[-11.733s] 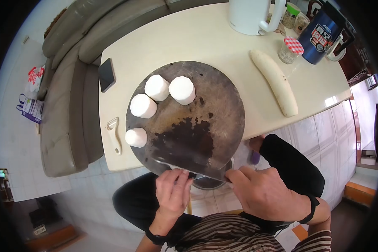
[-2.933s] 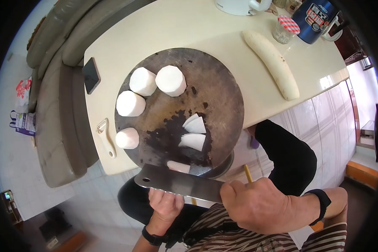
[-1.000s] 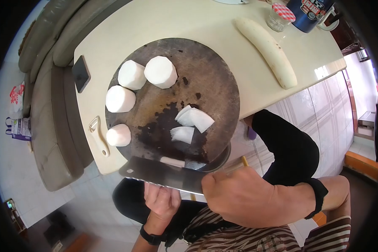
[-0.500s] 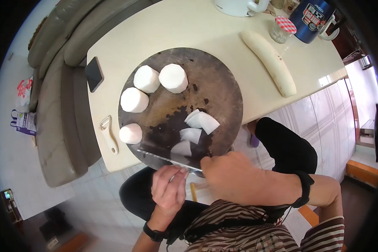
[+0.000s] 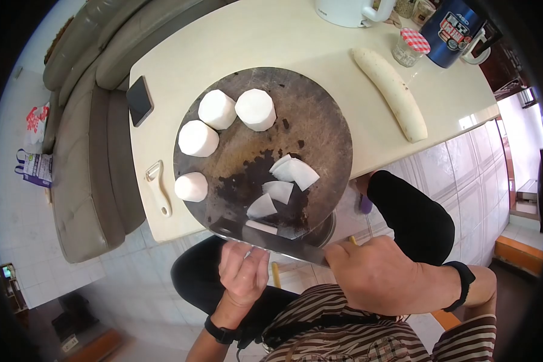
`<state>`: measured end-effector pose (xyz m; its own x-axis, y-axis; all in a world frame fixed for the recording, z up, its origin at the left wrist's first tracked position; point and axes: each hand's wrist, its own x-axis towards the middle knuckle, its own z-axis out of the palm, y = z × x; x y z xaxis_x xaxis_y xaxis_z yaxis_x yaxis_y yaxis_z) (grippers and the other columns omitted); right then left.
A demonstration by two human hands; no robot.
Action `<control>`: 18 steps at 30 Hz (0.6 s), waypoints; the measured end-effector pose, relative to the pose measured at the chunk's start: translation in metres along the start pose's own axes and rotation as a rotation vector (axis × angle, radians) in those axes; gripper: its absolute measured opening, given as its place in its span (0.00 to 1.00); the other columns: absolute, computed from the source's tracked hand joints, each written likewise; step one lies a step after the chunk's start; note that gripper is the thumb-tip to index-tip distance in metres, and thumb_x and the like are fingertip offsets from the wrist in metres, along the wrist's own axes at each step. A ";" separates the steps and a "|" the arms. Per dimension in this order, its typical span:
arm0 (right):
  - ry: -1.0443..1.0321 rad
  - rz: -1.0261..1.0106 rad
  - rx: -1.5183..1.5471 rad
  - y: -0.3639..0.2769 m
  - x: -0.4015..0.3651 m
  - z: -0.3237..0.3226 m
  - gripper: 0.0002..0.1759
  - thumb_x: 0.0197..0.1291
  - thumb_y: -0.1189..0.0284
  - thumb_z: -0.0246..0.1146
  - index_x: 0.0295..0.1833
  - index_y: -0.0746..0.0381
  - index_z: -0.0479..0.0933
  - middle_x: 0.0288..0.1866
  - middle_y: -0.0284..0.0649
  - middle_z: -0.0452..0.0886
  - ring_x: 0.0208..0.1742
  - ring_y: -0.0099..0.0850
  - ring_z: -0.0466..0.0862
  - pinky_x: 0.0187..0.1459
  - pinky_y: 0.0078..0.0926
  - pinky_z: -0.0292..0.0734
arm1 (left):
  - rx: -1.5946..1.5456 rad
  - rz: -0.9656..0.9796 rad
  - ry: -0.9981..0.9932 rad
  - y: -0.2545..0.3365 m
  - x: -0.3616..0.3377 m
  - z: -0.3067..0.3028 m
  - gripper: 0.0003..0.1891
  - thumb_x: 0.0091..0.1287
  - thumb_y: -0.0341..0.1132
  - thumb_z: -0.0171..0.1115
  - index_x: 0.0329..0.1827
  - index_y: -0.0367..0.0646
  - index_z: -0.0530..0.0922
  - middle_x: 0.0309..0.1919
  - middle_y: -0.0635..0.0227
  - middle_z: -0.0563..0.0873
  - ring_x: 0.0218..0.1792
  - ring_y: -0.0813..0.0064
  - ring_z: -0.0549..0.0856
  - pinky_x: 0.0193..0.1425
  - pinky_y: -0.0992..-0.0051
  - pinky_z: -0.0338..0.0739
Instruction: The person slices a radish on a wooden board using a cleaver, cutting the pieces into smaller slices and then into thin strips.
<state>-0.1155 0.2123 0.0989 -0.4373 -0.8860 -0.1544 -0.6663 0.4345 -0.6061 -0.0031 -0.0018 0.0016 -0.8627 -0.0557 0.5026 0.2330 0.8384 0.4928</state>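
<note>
My right hand (image 5: 368, 271) is closed round the handle of a kitchen knife (image 5: 295, 250), whose broad blade reaches left across the near rim of a round dark chopping board (image 5: 326, 120). Right behind the blade, my left hand (image 5: 244, 271) has its fingers curled together at the near side; what they hold, if anything, is hidden. A white radish slice (image 5: 261, 227) shows just beyond the blade. Farther up the board lie thin radish wedges (image 5: 261, 207), with more wedges (image 5: 304, 175) overlapping. Several peeled radish chunks stand along the left and far side, one chunk (image 5: 191, 187) nearest the knife.
A whole white radish (image 5: 392, 93) lies on the table (image 5: 301, 36) to the right. Beyond it are a glass jar (image 5: 411, 48), a blue flask (image 5: 449, 33) and a white kettle (image 5: 344, 12). A peeler (image 5: 158, 190) and a phone (image 5: 140, 101) lie at the left edge.
The knife and my right hand have moved right and toward me, and the blade has turned to show its broad face. My left hand stays nearly in place, slightly lower.
</note>
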 end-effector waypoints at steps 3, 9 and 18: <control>-0.016 -0.016 0.031 0.000 -0.003 -0.006 0.10 0.41 0.79 0.64 0.30 0.68 0.70 0.22 0.47 0.78 0.20 0.42 0.82 0.21 0.38 0.75 | -0.003 -0.015 -0.018 0.001 -0.001 -0.001 0.11 0.46 0.17 0.71 0.32 0.33 0.81 0.35 0.55 0.81 0.35 0.51 0.83 0.41 0.62 0.81; -0.019 -0.018 0.018 -0.002 -0.005 -0.008 0.11 0.40 0.80 0.64 0.31 0.69 0.70 0.22 0.49 0.78 0.21 0.43 0.83 0.22 0.38 0.76 | -0.001 0.026 0.014 -0.001 0.000 0.002 0.12 0.47 0.15 0.66 0.36 0.33 0.80 0.36 0.53 0.82 0.38 0.52 0.82 0.44 0.63 0.78; -0.042 -0.007 0.012 -0.001 -0.006 -0.012 0.10 0.41 0.80 0.63 0.31 0.70 0.70 0.22 0.48 0.77 0.20 0.41 0.82 0.21 0.38 0.75 | -0.016 -0.010 -0.006 -0.001 -0.003 0.001 0.09 0.49 0.15 0.65 0.34 0.32 0.79 0.37 0.52 0.81 0.38 0.50 0.82 0.47 0.62 0.78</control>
<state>-0.1191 0.2189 0.1101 -0.4065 -0.8953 -0.1822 -0.6617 0.4261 -0.6169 -0.0012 -0.0018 -0.0009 -0.8677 -0.0607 0.4933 0.2312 0.8293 0.5088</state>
